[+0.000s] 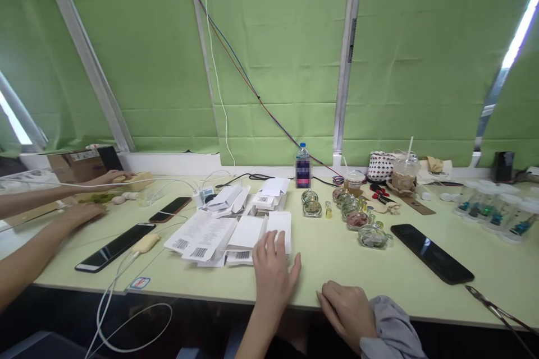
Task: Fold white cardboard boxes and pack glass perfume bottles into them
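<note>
My left hand is over the near right edge of a pile of flat white cartons, its fingers spread and its thumb apart. The fingertips overlap the rightmost carton; whether they press on it I cannot tell. Some cartons show printed text and barcodes. At the table's front edge rests my right hand, fingers curled under and closed, so that its inside is hidden. Beyond it stand several small glass perfume bottles, some with pinkish contents. Another perfume bottle stands behind the cartons, beside a tiny yellowish vial.
Phones lie right and left. Pliers cross the front right edge. A water bottle, iced drink and clear jars stand behind. At left, another person's hands work near a cardboard box. White cables hang there.
</note>
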A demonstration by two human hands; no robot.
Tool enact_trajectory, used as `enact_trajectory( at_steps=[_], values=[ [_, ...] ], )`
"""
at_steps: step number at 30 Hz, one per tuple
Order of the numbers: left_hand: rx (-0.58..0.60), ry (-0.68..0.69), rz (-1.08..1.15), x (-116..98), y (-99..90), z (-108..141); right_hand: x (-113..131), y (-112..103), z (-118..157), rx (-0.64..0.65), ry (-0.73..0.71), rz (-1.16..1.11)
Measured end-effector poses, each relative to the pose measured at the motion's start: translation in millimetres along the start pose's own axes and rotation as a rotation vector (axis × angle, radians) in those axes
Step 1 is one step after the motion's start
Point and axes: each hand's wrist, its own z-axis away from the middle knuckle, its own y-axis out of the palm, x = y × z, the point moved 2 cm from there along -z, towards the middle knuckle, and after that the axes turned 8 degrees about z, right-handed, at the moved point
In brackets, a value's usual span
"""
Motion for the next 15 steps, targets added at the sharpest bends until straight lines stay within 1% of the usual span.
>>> enact_trajectory(
  at_steps=[2,4,6,8,11,12,13,15],
  values=[
    [0.048,0.005,-0.085,6.5,2.3,-7.0,0.7,-0.1,-0.4,0.000,-0.001,0.009],
    [0.103,0.013,-0.102,11.9,7.6,-11.0,1.0,0.1,-0.5,0.006,0.001,0.021],
    [0.101,0.048,-0.089,15.1,11.6,-13.3,0.9,0.5,-0.2,0.010,-0.005,0.026],
    [0.012,0.143,-0.070,14.8,10.0,-16.1,0.4,0.5,0.1,0.019,-0.019,0.020],
    [-0.182,0.348,-0.011,6.5,-2.8,-19.1,-1.4,-3.2,-0.6,0.049,-0.024,-0.067],
    [-0.214,0.407,0.017,1.8,-7.1,-18.4,-2.9,-5.8,-1.3,0.060,0.013,-0.142],
    [-0.219,0.457,0.044,-3.9,-10.2,-16.5,-5.2,-8.8,-2.1,0.064,0.083,-0.233],
    [-0.169,0.522,0.080,-17.1,-10.4,-8.2,-12.2,-14.9,-3.1,0.053,0.301,-0.414]
  ],
)
